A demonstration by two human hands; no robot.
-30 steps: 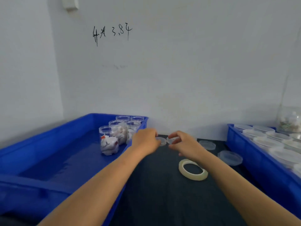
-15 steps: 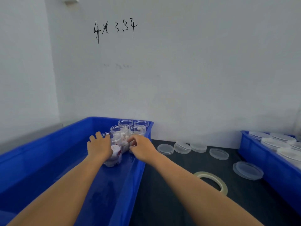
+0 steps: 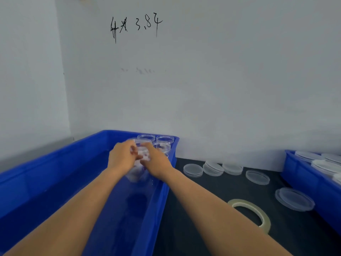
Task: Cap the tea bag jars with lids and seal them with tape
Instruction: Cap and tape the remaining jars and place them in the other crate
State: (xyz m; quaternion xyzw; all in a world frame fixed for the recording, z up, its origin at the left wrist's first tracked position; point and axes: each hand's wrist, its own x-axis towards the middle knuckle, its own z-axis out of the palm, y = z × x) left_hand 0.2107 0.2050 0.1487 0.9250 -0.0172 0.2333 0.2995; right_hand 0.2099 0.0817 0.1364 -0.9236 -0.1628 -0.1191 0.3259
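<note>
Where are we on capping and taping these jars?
Done: the right bin holds what look like capped jars. In hand: both hands, left and right, grip one jar above the left bin; blur hides whether its lid is on. Left: three open jars behind it, loose lids on the table, and the tape lying untouched.

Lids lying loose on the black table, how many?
5 spots: three near the wall, some apparently stacked; one further right; one by the tape roll. Stacks may hide more.
</note>
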